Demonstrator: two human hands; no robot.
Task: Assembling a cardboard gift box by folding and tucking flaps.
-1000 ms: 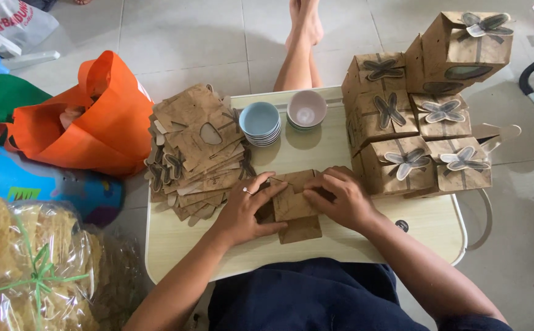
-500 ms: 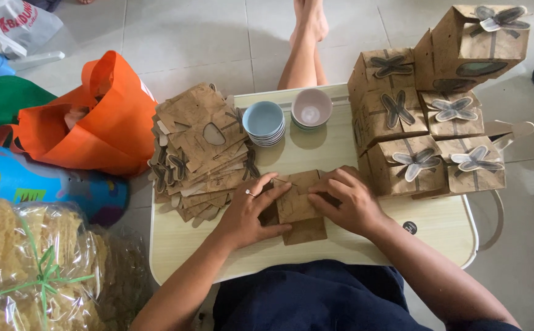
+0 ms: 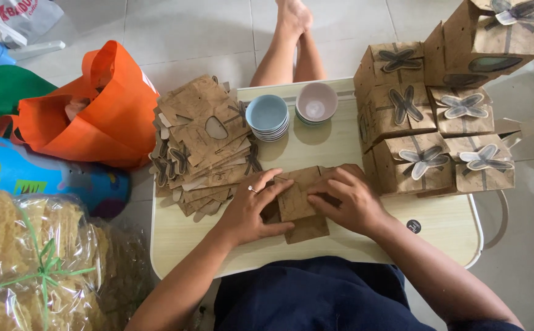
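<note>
flat kraft box blank (image 3: 297,199) lies near the desk's (image 3: 365,245) front edge, left hand (image 3: 251,211) and right hand (image 3: 346,199) both pressing it flat, fingers spread, nothing clenched; folding step likely underway, next move needs crisp creasing.

- To my left hand's (image 3: 251,211) outer side, the heap of flat brown cutouts (image 3: 202,144) crowds the table's (image 3: 444,230) left edge.
- Ahead, the blue bowls (image 3: 267,116) and pink bowls (image 3: 316,103) stand past a bare strip.
- Stacked boxes (image 3: 429,138) wall off the far right, just beside my right hand (image 3: 346,199).
- Bare tabletop lies at the near right corner.
</note>
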